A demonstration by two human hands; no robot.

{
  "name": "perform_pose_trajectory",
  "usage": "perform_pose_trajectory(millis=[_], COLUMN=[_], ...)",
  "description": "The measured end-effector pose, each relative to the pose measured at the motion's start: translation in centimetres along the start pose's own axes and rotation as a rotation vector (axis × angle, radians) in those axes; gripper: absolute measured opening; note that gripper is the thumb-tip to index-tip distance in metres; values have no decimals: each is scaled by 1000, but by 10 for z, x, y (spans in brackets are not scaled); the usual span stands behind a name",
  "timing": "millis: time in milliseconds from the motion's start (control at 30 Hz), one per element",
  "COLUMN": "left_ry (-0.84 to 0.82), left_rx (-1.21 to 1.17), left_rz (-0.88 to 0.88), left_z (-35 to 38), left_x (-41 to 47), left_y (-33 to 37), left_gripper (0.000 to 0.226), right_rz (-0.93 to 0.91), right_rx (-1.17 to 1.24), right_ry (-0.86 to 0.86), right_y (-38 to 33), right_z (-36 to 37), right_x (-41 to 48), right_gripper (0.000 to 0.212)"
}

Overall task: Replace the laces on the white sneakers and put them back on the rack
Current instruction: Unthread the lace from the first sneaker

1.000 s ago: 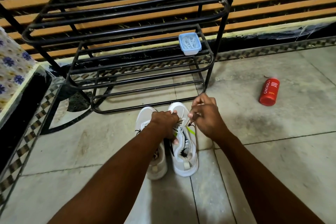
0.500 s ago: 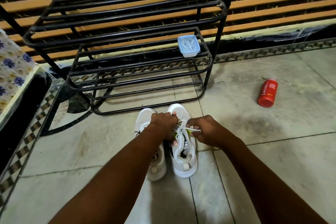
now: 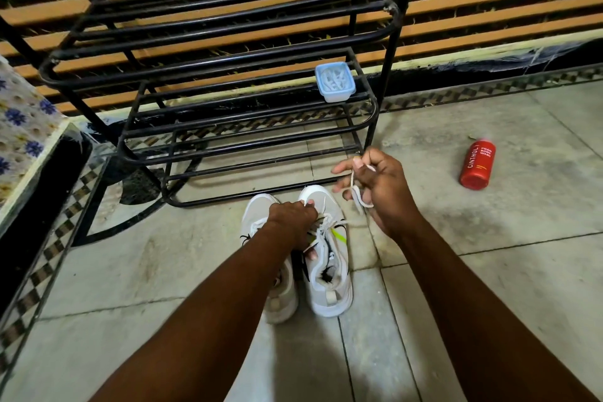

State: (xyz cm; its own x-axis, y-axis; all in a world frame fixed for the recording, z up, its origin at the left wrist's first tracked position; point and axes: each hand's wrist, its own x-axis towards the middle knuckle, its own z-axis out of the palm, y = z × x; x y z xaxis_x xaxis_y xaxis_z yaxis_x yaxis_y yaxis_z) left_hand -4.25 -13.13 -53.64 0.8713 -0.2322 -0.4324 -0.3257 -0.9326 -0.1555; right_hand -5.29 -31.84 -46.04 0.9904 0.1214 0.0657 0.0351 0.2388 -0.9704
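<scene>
Holding a lace (image 3: 352, 181) with the right hand (image 3: 378, 186): thumb and fingers curled, pinching a loop of it, up at 1 o'clock from the sneaker (image 3: 329, 287). Running from that pinch down toward 7 o'clock, slack and partly blurred, into the eyelets near the toe. Gripping the same sneaker with the left hand (image 3: 292, 222), fingers curled over the tongue and the crossed lacing, thumb down at the inner side. Standing on the floor (image 3: 489, 271), toe toward 12 o'clock, just beside the other sneaker (image 3: 259, 206) at its 9 o'clock; touching or not, cannot tell.

Judging the lace as very light and fully soft: no stiffness, easy to slip between fingers, likely to catch at each eyelet. Better to take hold close to the eyelet and draw in short lengths, not far out on the loop. Judging the sneaker as light too, with soft upper and firmer sole, so likely to lift or slide under a pull if not held down; best held over the tongue or at the heel collar.

At 12 o'clock the rack (image 3: 228, 26), with a small box (image 3: 335, 81) on one shelf, seemingly with spare lace inside.
</scene>
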Motion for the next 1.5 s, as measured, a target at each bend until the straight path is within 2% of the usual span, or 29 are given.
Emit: perform_pose_trajectory(millis=[33,133,200,300,400,467,567,633,767,833,867,933,967,1000,1100,1200,1300,1433,1500], left_ry=[2,4,2,-1,-11,-53,-81,-86,-92,-92,-97,-100,-97,-93,-81,-80,-78,-74,-71], left_rx=[4,1,0,-8,-2,-7,-6,-8,-24,-21,-18,-21,-22,-23,-32,-23,-31,-58,-59], left_rz=[-2,-6,-1,0,9,10,5,4,6,9,10,10,10,12,22,24,29,24,25], left_z=[1,2,3,3,1,-2,-7,-7,-5,-6,-6,-7,-7,-7,-5,-7,-7,-8,-10], left_x=[0,1,1,1,1,0,0,1,2,3,3,4,3,2,-2,-2,-1,-1,-2], left_y=[0,0,0,-1,-1,-1,0,0,-1,-1,-1,0,0,0,-1,-1,-2,-4,-3], left_gripper=[86,89,91,95,99,115,123,124,128,131,131,131,130,129,126,126,127,127,124], right_rz=[22,-4,43,-27,-84,-96,-110,-113,-244,-282,-248,-54,50,137,273,311,190,-156,-291], right_rx=[-102,-808,-1037,-1000,-950,-998,-1113,-1118,-976,-991,-1021,-1163,-1245,-1303,-1366,-1386,-1330,-1342,-1236], right_ry=[-8,-150,-283,-341,-266,-205,-222,-209,30,101,73,-11,-46,-77,-57,-53,35,299,301], right_y=[7,36,47,53,52,48,44,41,12,0,0,13,24,35,63,85,93,89,89], right_z=[-4,-25,-33,-30,-22,-18,-14,-12,-18,-25,-27,-26,-24,-22,-20,-23,-21,-14,-9], right_x=[-1,-3,-12,-24,-25,-18,-11,-15,-15,-6,-2,-3,-7,-14,-33,-46,-51,-49,-49], right_gripper=[27,19,18,27,30,25,16,31,48,53,49,26,21,25,16,31,32,24,22])
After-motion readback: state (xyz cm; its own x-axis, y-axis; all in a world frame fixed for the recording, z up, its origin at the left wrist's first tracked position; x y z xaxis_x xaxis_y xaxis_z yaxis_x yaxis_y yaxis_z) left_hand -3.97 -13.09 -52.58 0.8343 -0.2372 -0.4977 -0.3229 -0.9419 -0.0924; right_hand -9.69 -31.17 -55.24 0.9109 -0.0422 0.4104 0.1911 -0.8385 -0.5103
